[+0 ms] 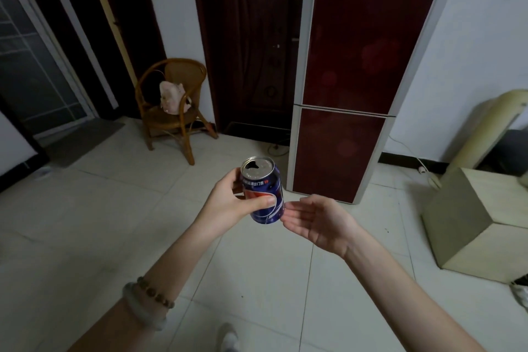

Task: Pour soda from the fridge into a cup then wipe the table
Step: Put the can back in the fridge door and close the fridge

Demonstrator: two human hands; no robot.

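Left hand (231, 200) grips the soda can (263, 191): thumb pressed across the front over the logo, other fingers curled round the back, mostly hidden from me. The forearm reaches up from lower left, with two bracelets (148, 303) at the wrist. Right hand (317, 223) is spread loose, palm turned up and inward, holding nothing. Its fingertips (285, 216) point at the can's lower right side; I cannot tell whether they touch it. The can is in the air above the tiled floor (114, 223), just in front of the dark red fridge (343, 66), whose two doors are closed. The can leans a little left and its top is already opened. It is blue with a red, white and blue round logo and a band of white Chinese characters I cannot read. The lettering at the fridge's top edge is cut off.
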